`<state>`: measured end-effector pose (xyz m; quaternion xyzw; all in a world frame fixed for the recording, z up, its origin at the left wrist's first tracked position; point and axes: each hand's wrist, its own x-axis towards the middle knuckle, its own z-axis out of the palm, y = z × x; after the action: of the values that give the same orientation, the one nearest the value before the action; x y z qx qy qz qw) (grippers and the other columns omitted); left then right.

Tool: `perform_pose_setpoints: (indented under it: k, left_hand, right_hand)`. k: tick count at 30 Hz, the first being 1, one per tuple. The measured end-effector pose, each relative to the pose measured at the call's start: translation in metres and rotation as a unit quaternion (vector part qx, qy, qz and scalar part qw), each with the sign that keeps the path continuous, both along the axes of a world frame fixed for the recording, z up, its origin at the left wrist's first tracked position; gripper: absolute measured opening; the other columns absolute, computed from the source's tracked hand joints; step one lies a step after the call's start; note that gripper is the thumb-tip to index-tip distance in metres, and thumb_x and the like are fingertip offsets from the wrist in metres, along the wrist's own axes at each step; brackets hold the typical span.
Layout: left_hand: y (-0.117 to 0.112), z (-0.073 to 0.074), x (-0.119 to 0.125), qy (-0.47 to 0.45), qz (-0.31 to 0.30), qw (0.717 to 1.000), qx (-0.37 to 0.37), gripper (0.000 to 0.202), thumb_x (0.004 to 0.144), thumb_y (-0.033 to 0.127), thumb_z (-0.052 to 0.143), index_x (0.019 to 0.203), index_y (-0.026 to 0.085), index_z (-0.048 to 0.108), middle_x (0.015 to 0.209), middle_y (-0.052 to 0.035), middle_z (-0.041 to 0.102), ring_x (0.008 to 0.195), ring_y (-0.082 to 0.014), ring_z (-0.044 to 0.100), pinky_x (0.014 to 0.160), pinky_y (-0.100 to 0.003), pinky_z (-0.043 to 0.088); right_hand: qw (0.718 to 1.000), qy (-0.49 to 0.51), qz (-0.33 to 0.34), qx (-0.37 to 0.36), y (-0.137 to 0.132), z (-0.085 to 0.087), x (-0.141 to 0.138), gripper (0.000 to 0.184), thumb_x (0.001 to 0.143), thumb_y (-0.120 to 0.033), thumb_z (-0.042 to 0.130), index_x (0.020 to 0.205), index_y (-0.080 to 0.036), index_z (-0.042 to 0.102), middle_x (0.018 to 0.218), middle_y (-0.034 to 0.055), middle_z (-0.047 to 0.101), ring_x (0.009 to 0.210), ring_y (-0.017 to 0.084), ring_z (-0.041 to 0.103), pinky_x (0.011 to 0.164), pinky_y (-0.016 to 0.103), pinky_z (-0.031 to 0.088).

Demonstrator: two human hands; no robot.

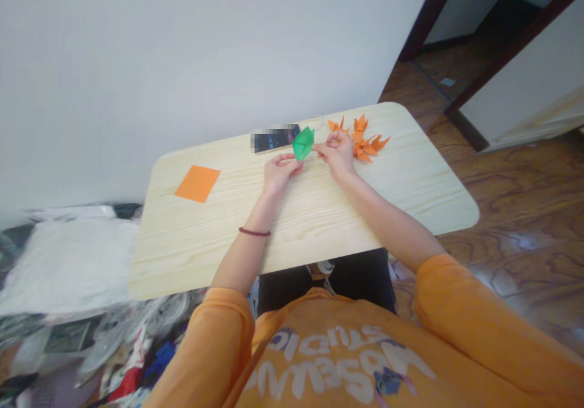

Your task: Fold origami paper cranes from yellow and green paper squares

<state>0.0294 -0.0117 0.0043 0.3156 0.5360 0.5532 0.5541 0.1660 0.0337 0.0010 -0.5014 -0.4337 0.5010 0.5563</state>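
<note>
A folded piece of green origami paper is held up over the far middle of the table. My left hand pinches its lower end between thumb and fingers. At its right edge is my right hand, with the index finger stretched towards the paper and touching or almost touching it; the other fingers are curled. Several folded orange paper cranes lie just beyond and to the right of my right hand, which partly covers them.
The pale wood table stands against a white wall. A phone lies at its back edge behind the green paper. On the left is a flat orange paper square. Bags and clutter fill the floor at left; a doorway is at right.
</note>
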Motion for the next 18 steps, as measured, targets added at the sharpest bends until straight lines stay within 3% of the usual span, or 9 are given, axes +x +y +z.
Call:
perform_pose_setpoints:
  k: [8, 10, 13, 18]
  left_hand:
    - [-0.001, -0.001, -0.009, 0.087, -0.054, 0.994, 0.044, 0.044, 0.053, 0.014, 0.075, 0.095, 0.016, 0.064, 0.071, -0.0032, 0.070, 0.065, -0.0141, 0.064, 0.070, -0.029, 0.053]
    - [-0.001, 0.000, -0.010, 0.098, -0.046, 0.992, 0.071, 0.052, 0.052, 0.012, 0.076, 0.102, 0.019, 0.063, 0.088, -0.0050, 0.071, 0.076, -0.0161, 0.066, 0.071, -0.028, 0.053]
    - [-0.001, 0.003, -0.009, 0.095, -0.016, 0.990, 0.102, 0.047, 0.057, 0.018, 0.077, 0.103, 0.022, 0.064, 0.112, -0.0067, 0.065, 0.096, -0.0210, 0.064, 0.073, -0.029, 0.053]
    - [-0.003, 0.007, -0.005, 0.137, 0.026, 0.982, 0.126, 0.045, 0.055, 0.018, 0.080, 0.097, 0.022, 0.065, 0.111, -0.0056, 0.065, 0.108, -0.0228, 0.059, 0.073, -0.024, 0.052]
  right_hand:
    - [1.000, -0.002, -0.005, -0.014, 0.005, -0.004, 0.002, 0.037, 0.058, -0.021, 0.073, 0.077, -0.024, 0.042, 0.053, -0.0098, 0.048, 0.048, 0.008, 0.051, 0.044, 0.020, 0.036]
    - [1.000, -0.001, -0.006, -0.019, 0.004, -0.002, 0.002, 0.037, 0.057, -0.019, 0.073, 0.072, -0.023, 0.040, 0.051, -0.0099, 0.048, 0.045, 0.007, 0.049, 0.042, 0.019, 0.035]
    - [1.000, -0.006, 0.019, -0.019, 0.000, 0.002, 0.001, 0.037, 0.056, -0.019, 0.075, 0.068, -0.022, 0.040, 0.049, -0.0088, 0.050, 0.043, 0.006, 0.048, 0.040, 0.018, 0.032]
    - [0.996, -0.004, 0.083, -0.035, -0.009, 0.010, -0.004, 0.037, 0.052, -0.024, 0.081, 0.062, -0.020, 0.045, 0.047, -0.0064, 0.054, 0.043, 0.007, 0.051, 0.039, 0.017, 0.031]
